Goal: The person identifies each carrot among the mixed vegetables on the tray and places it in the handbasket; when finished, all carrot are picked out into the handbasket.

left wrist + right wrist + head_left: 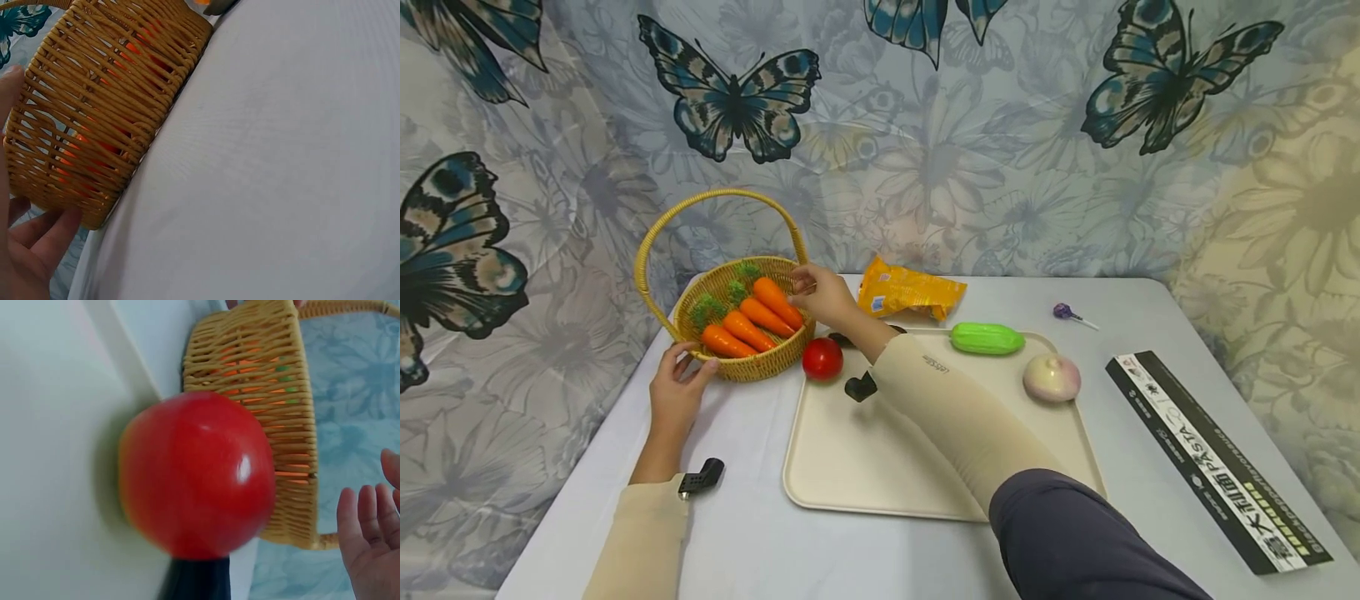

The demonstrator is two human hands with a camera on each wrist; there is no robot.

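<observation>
A yellow wicker basket (767, 367) with a tall arched handle stands at the table's back left. Several orange carrots (745, 329) with green tops lie inside it. My left hand (676, 387) holds the basket's left end, thumb by the front rim and fingers against the side. Over the right rim, near the handle's foot, is my right hand (823, 296), beside the rightmost carrot. Its fingers (369, 512) are loosely extended and grip nothing in the right wrist view. A red tomato (822, 359) sits at the tray's left back corner, close to the basket.
A beige tray (850, 467) lies mid-table under my right forearm, bearing a green cucumber-like vegetable (987, 338) and a whitish-purple onion (1052, 377). Behind it rests an orange packet (910, 287). To the right are a lollipop (1064, 312) and a long black pasta box (1217, 462).
</observation>
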